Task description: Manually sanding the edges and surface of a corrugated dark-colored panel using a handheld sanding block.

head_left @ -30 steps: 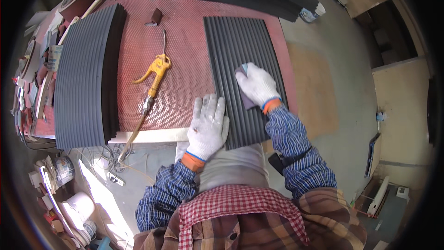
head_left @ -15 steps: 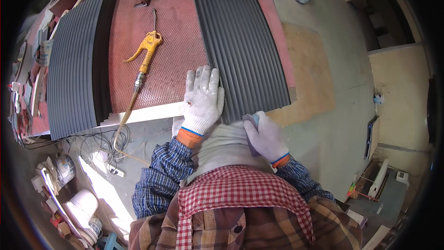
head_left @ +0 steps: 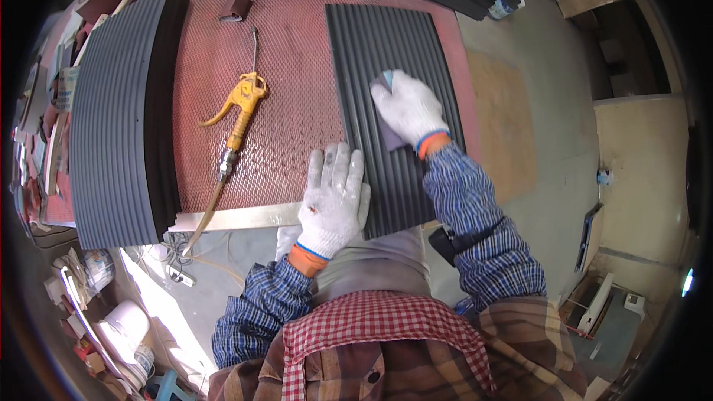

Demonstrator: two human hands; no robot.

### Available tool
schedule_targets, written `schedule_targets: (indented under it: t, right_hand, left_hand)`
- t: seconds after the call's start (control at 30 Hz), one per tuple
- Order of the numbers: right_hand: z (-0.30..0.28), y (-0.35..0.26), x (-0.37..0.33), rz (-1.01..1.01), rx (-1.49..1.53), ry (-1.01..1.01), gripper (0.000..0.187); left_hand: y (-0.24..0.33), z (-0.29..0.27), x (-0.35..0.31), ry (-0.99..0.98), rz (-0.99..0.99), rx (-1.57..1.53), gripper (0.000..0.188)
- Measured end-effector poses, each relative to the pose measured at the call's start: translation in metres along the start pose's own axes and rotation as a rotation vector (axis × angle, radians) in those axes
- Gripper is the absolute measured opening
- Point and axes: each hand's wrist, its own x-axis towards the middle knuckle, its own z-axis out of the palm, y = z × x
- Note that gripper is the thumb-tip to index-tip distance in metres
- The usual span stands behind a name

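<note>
Left of the yellow air gun (head_left: pixel 243 100), a ribbed stack (head_left: pixel 122 119) overhangs the near edge of the red worktop (head_left: pixel 297 67). Bare worktop surrounds the gun. To the gun's right, at the near edge, the left hand (head_left: pixel 332 204) lies flat, fingers extended, against the ribbed panel (head_left: pixel 362 111). That panel, right of the gun, is dark grey, lengthwise-ribbed, its near end overhanging. On it, the right hand (head_left: pixel 411 108) grips a purplish pad (head_left: pixel 394 138) in closed fingers.

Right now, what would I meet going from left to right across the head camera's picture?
Stack of dark ribbed sheets → yellow air gun → gloved left hand → gloved right hand → brown patch on the floor → pale cabinet wall.
</note>
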Motion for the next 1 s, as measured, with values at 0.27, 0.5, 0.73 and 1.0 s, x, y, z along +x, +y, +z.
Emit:
schedule_targets:
  t: [0.27, 0.5, 0.73, 1.0]
  right_hand:
    - [-0.014, -0.032, 0.166, -0.110, 0.023, 0.102, 0.050]
    - [-0.016, -0.041, 0.158, -0.072, 0.039, 0.101, 0.051]
    - [0.002, 0.001, -0.010, -0.030, 0.022, 0.073, 0.043]
    - [0.041, 0.049, -0.207, 0.056, 0.097, -0.013, 0.036]
  left_hand:
    - [0.003, -0.010, -0.003, -0.098, -0.023, -0.079, 0.065]
    - [0.004, -0.007, -0.003, -0.064, -0.022, -0.036, 0.060]
    - [0.005, -0.001, 0.001, 0.017, -0.012, -0.006, 0.054]
    - [0.003, 0.003, -0.001, 0.108, 0.002, -0.002, 0.049]
